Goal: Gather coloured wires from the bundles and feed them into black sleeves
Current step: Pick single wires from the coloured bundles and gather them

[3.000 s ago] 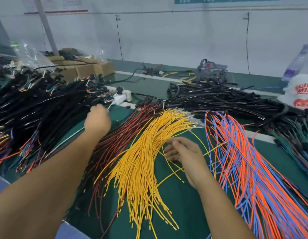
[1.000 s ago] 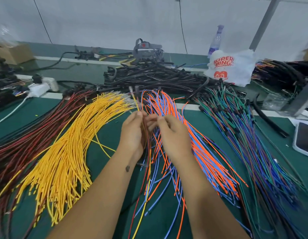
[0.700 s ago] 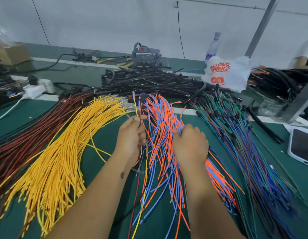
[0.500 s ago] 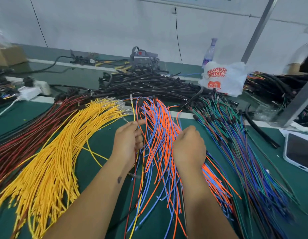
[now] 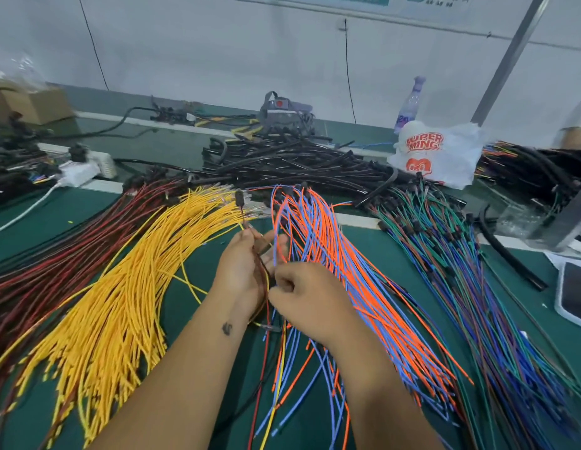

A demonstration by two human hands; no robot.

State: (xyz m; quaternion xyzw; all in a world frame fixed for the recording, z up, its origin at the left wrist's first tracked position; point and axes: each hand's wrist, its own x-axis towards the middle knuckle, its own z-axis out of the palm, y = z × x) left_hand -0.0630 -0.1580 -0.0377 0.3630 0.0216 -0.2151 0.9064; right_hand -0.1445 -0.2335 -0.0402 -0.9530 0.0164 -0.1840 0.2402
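Note:
My left hand (image 5: 242,274) holds a small bunch of gathered wires (image 5: 261,271), dark red and yellow, upright at the middle of the green table (image 5: 204,271). My right hand (image 5: 307,300) pinches a wire just beside it, at the edge of the orange and blue bundle (image 5: 344,274). The yellow bundle (image 5: 130,280) fans out to the left, with the dark red bundle (image 5: 65,254) beyond it. A green, blue and purple bundle (image 5: 461,277) lies to the right. Black sleeves (image 5: 299,164) are heaped behind the bundles.
A white printed plastic bag (image 5: 435,154) and a bottle (image 5: 409,102) stand at the back right. A white power strip (image 5: 87,170) and cardboard box (image 5: 29,102) sit back left. More black harnesses (image 5: 536,170) lie far right, beside a white-framed device (image 5: 575,293).
My right hand has drawn back from the orange and blue bundle toward my left hand, pinching a wire. My left hand still grips its bunch. The view tilted slightly.

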